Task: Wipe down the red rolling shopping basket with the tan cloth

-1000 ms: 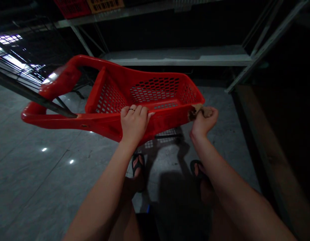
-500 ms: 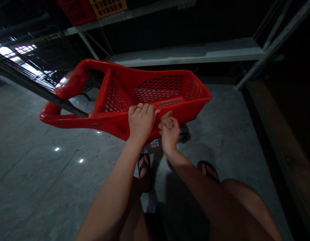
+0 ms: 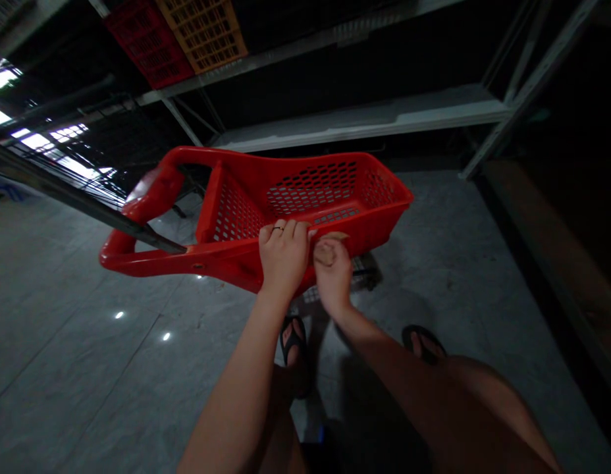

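A red plastic shopping cart [image 3: 221, 253] with perforated basket walls stands crosswise before me, its handle to the left. My left hand [image 3: 286, 257] is closed over the basket's near rim, a dark ring on one finger. Just to its right, my right hand [image 3: 335, 273] is closed against the outer side wall, pinching a small tan scrap [image 3: 325, 255] that looks like tape or paper. Above those fingers, a pale brownish patch [image 3: 334, 236] shows on the red wall. Whether the scrap and the patch are one piece I cannot tell.
A grey metal pole [image 3: 88, 201] slants across the cart's handle end. Behind the cart stands a metal rack with a low pale shelf [image 3: 355, 125]. Red [image 3: 147, 43] and yellow [image 3: 204, 33] crates sit on its upper level. A brown beam [image 3: 537, 224] runs along the right.
The view has tilted up, so the cart sits lower in the picture. My right hand has turned slightly, the tan scrap still in its fingers. My left hand stays on the rim.
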Motion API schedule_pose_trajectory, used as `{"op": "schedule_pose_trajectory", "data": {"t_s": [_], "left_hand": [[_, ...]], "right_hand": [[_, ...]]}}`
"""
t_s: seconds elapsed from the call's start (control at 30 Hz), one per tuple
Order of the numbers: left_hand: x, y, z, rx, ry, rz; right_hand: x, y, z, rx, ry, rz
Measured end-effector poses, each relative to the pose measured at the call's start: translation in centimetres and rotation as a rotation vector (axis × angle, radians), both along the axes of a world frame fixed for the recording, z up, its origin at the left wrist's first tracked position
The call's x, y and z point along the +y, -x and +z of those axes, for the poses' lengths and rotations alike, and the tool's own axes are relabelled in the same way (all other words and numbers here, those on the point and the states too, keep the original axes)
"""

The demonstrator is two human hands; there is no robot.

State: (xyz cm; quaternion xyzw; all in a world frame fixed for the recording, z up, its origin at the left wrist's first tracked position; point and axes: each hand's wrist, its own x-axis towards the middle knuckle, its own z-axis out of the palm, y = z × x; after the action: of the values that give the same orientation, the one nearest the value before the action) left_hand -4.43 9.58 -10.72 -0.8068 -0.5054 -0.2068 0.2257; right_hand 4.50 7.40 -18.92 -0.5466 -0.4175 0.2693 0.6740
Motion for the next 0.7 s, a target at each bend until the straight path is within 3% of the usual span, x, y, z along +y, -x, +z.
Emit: {"op": "schedule_pose_trajectory", "data": {"t_s": [0.1,0.17,0.33,0.47,0.57,0.7], "left_hand": [[-0.1,0.1,0.1,-0.012,0.005,-0.008],[-0.1,0.3,0.1,-0.006,-0.005,-0.024],[-0.2,0.6,0.2,0.012,-0.008,-0.057],[-0.1,0.4,0.2,-0.003,0.016,-0.053],[-0.1,0.2,0.1,-0.043,0.024,-0.046],[-0.1,0.1,0.0,-0.054,0.008,-0.036]], "right_hand": [[-1.2,3.5,-0.6,0.008,0.056,0.07],[-1.1,3.6,-0.6,0.068,0.076,0.037],[0.7,-1.5,0.0,0.231,0.105,-0.139],[2.0,-5.1,0.2,0.229,0.119,-0.324],[1.9,-4.7,0.1,0.206,0.107,-0.29],[0.7,-1.8,-0.4,0.185,0.133,-0.174]]}}
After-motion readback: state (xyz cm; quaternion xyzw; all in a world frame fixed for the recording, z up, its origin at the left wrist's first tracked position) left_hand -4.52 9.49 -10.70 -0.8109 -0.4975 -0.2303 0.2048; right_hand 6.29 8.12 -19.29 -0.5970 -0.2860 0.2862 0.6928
